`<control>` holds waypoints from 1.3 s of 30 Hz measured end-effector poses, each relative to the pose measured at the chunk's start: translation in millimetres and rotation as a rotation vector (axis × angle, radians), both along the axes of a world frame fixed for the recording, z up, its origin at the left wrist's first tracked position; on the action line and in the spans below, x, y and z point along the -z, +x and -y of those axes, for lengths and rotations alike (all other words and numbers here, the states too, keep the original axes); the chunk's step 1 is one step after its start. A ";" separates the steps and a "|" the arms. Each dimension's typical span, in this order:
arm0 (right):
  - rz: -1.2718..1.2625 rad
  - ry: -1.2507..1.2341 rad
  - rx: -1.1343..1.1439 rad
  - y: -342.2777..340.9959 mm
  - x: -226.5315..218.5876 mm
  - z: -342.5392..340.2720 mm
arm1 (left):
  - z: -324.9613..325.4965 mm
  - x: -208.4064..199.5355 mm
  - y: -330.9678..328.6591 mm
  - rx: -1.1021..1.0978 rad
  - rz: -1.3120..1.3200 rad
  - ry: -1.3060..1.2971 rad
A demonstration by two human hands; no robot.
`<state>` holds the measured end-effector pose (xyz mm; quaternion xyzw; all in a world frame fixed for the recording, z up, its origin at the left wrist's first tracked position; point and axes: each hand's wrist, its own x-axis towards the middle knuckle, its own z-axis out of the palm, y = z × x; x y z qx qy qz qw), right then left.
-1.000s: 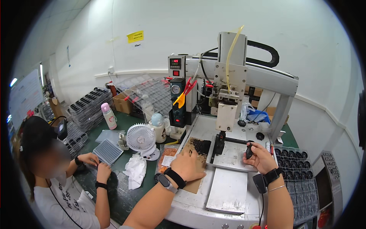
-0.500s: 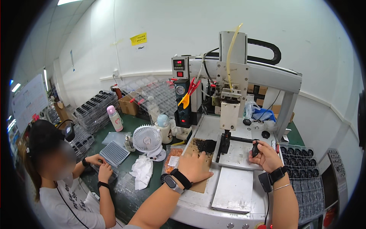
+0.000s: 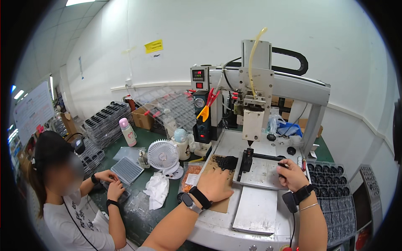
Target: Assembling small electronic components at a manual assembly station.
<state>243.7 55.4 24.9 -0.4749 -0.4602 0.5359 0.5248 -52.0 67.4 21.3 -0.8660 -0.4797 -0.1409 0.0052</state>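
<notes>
Our left hand (image 3: 215, 185) lies palm down on a piece of cardboard (image 3: 220, 206), its fingertips at the near edge of a pile of small black bits (image 3: 227, 162). We cannot tell whether those fingertips have pinched a bit. Our right hand (image 3: 292, 175) grasps a small dark piece (image 3: 283, 165) between thumb and fingers, at the right end of a metal tray (image 3: 268, 179). Left of that hand, a black block (image 3: 247, 161) stands on the tray, with the machine's head (image 3: 253, 125) above it.

For good work, we would pinch the piece lightly by its edges, keep the right fingers clear of the machine's head, and watch that the cable (image 3: 294, 228) below that wrist does not snag. With the left hand, a light fingertip touch should single out one bit without scattering the pile beyond the cardboard.
</notes>
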 end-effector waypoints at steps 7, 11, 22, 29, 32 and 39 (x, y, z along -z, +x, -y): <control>0.642 0.024 -0.095 -35.7 -48.5 31.6 | -2.3 -5.4 3.8 0.245 0.498 0.061; 0.888 0.405 -0.079 -57.3 -43.0 23.3 | -2.9 -27.2 24.6 0.183 0.685 -0.169; 1.106 0.418 -0.229 -70.7 -19.0 27.1 | -29.9 7.6 27.8 0.384 0.580 -0.233; 1.053 0.278 -0.244 -80.7 -27.1 55.2 | -15.1 16.3 12.3 0.426 0.451 -0.236; 1.089 0.380 -0.240 -74.0 -19.5 47.2 | 4.1 3.6 14.0 0.399 0.520 0.020; 1.046 0.341 -0.227 -78.3 -21.9 46.8 | -6.1 10.5 14.5 0.401 0.529 0.005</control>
